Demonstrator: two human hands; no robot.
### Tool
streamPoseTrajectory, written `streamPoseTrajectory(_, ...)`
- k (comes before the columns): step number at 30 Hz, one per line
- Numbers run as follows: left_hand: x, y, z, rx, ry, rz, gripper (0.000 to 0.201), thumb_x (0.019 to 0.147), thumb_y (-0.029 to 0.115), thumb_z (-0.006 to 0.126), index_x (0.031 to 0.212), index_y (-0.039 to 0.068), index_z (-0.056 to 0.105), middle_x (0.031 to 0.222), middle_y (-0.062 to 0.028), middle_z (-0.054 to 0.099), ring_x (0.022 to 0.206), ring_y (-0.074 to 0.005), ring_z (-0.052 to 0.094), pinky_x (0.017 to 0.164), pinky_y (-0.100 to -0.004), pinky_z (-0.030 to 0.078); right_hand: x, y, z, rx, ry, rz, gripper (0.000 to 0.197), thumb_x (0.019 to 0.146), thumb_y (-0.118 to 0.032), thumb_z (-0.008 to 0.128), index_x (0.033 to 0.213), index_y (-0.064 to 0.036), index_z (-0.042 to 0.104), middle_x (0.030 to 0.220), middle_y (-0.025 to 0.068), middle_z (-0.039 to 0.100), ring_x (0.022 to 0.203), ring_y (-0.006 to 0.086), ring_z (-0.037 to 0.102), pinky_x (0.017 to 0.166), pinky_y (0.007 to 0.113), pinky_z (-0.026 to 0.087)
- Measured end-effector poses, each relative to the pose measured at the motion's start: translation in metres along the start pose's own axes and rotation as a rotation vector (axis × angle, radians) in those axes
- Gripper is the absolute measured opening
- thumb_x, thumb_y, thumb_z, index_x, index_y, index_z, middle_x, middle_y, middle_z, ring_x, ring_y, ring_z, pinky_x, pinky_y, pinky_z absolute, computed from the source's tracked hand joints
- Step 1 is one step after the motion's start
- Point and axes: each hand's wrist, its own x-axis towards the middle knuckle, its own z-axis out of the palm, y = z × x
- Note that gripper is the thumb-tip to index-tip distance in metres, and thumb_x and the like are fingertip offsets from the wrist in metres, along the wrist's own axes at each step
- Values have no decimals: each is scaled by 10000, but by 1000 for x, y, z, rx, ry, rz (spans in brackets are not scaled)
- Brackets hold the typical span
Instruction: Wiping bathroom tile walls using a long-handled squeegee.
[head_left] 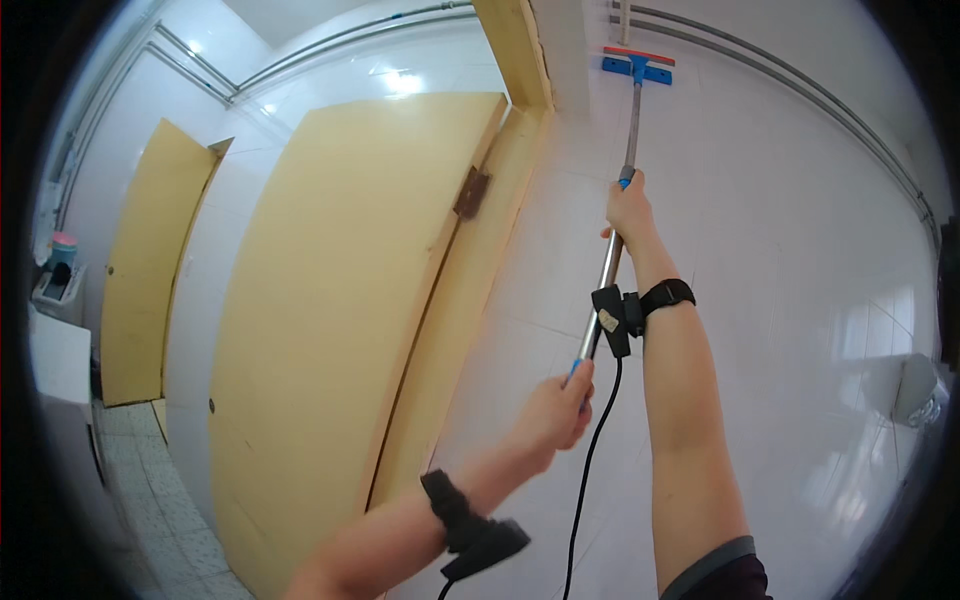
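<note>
A long-handled squeegee point(637, 68) with a blue head and a red-orange strip is raised high against the white tiled wall point(770, 240), just under the pipes. Its silver pole slants down toward me. My left hand point(562, 408) is closed round the blue grip at the pole's lower end. Higher up, my right hand point(630, 207) wraps the pole just below its grey and blue joint. Each wrist wears a black strap with a black device; the right wrist's device point(618, 320) sits close beside the pole, and dark cables hang from both.
A yellow door point(350, 270) stands open on my left, its hinge point(471, 193) next to the frame. Grey pipes point(790, 85) run along the upper wall. At the right is a wall fixture point(915, 390); far left, another yellow door point(150, 270) and a white appliance point(60, 360).
</note>
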Motion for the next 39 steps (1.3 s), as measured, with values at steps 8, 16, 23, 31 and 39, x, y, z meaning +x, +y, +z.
streamPoseTrajectory(8, -77, -98, -28, 29, 59, -119, 349, 854, 312, 401, 579, 98, 407, 437, 27, 311, 360, -66, 240, 342, -227, 158, -109, 73, 28, -269, 96, -83, 503, 835, -226, 384, 1244, -67, 139, 817, 269, 548, 767, 416, 534, 668, 471, 418)
streamPoseTrajectory(16, -246, -324, -129, 731, 148, -189, 241, 793, 256, 434, 707, 39, 492, 625, -98, 471, 596, -233, 428, 525, -341, 335, -371, 131, 84, -239, -108, 159, 599, 827, -177, 403, 1289, -65, 38, 744, 246, 541, 637, 381, 540, 570, 436, 413)
streamPoseTrajectory(23, -301, -338, -140, 268, 277, -598, 409, 837, 319, 370, 506, 92, 445, 445, 11, 393, 397, -93, 340, 394, -235, 269, -421, 102, 77, -101, -223, 291, 614, 813, -137, 414, 1294, -89, 36, 792, 259, 541, 665, 405, 533, 586, 437, 410)
streamPoseTrajectory(31, -151, -166, -52, 423, 95, -209, 457, 844, 411, 384, 582, 40, 429, 495, -14, 407, 472, -111, 371, 451, -281, 329, -221, 104, 13, -139, 108, -54, 563, 812, -134, 411, 1263, -43, 87, 785, 269, 529, 686, 401, 538, 589, 451, 414)
streamPoseTrajectory(39, -126, -185, -4, 260, -27, -166, 441, 844, 415, 416, 563, 76, 402, 485, 15, 391, 457, -82, 355, 416, -257, 304, -136, 98, -48, -260, -23, 266, 355, 789, -212, 496, 1008, 10, 327, 602, 94, 463, 437, 165, 487, 365, 286, 419)
